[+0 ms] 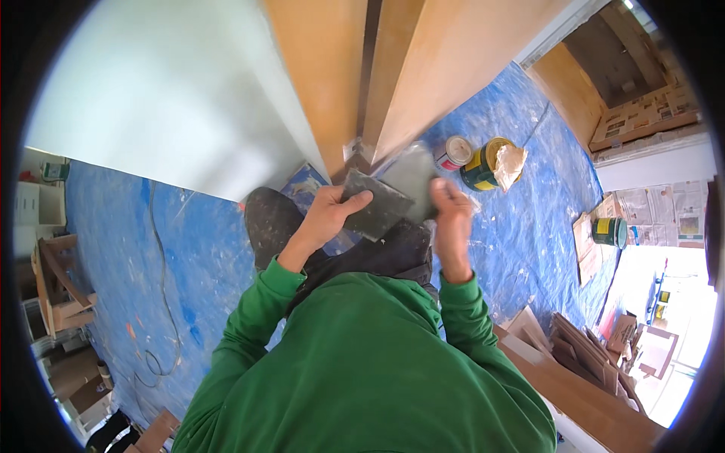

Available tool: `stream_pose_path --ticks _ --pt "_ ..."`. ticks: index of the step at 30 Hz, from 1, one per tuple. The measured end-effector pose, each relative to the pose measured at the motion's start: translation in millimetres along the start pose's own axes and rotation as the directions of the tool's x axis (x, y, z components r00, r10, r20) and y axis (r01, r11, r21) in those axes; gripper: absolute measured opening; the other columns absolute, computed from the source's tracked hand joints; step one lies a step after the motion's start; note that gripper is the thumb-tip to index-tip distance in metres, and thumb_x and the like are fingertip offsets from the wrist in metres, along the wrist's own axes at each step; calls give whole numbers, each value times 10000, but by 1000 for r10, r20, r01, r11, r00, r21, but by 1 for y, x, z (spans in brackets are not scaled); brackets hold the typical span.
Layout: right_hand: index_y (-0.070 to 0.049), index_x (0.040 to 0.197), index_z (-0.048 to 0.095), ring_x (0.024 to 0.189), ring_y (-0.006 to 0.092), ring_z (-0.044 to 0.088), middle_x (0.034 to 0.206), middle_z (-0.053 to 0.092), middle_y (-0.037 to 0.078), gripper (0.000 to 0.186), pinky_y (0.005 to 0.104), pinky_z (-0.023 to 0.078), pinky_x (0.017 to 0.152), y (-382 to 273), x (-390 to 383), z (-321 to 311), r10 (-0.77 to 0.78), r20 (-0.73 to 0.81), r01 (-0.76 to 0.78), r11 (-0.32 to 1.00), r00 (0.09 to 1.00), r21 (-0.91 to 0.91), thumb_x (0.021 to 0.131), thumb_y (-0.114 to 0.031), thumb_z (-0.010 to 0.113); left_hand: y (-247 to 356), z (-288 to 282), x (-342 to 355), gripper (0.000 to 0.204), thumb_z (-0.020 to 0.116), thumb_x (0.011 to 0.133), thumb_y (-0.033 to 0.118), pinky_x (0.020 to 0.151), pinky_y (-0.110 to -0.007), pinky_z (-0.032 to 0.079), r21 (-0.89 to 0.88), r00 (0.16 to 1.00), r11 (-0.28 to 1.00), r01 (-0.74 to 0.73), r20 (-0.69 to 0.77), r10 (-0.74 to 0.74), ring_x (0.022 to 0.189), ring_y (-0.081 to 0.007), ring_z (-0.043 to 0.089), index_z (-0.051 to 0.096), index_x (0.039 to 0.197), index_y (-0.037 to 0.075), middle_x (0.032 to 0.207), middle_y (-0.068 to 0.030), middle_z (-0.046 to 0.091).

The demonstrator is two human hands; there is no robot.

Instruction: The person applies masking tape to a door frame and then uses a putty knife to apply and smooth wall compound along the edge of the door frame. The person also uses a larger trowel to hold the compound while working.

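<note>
Near the middle, my left hand [329, 217] grips a dark grey sheet, which looks like sandpaper [374, 205], with the thumb laid on top. My right hand [452, 224] is slightly blurred, its fingers curled at the edge of a pale grey sheet [411, 170] that looks partly see-through. The dark sheet overlaps the lower left part of the pale one. Both are over my dark trousers, close to the foot of a wooden frame [325, 83].
A white panel [174, 98] rises at the left. Beyond my right hand stand a small paint can [455, 153] and a larger green can [477, 172] with crumpled paper on it. Blue sheeting [521, 226] covers the floor. A cable [162, 272] lies at the left, cardboard pieces [585, 351] at the right.
</note>
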State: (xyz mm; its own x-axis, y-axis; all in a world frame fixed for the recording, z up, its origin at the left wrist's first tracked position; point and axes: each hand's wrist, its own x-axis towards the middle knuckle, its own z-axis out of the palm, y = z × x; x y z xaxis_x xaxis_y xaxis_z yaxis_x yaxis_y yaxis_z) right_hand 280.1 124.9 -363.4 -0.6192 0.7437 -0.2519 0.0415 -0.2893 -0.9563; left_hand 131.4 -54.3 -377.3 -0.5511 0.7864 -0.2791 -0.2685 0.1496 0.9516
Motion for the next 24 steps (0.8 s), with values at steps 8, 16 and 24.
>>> stream_pose_path --ticks 8,16,24 --pt "76 1118 661 614 75 555 734 641 3 367 228 415 552 11 -18 -5 86 -91 -74 989 992 124 870 -173 764 -14 16 -5 163 752 871 88 700 -275 535 -360 952 917 -172 -300 61 773 -117 673 730 975 -35 912 -68 737" --pt "57 933 724 632 53 485 690 610 -21 256 242 394 556 5 -26 25 -184 -118 148 955 976 -258 841 -178 766 -8 28 -20 191 750 888 115 705 -269 519 131 925 939 -317 -176 336 757 -75 628 711 1021 -17 886 -41 743" --pt "37 917 729 669 59 538 736 644 -19 221 231 437 624 -17 -16 20 -253 196 311 873 947 -375 840 -164 779 -5 -4 -14 293 769 874 211 690 -319 489 380 950 876 -296 209 231 737 -101 575 675 1024 -22 829 -117 702"
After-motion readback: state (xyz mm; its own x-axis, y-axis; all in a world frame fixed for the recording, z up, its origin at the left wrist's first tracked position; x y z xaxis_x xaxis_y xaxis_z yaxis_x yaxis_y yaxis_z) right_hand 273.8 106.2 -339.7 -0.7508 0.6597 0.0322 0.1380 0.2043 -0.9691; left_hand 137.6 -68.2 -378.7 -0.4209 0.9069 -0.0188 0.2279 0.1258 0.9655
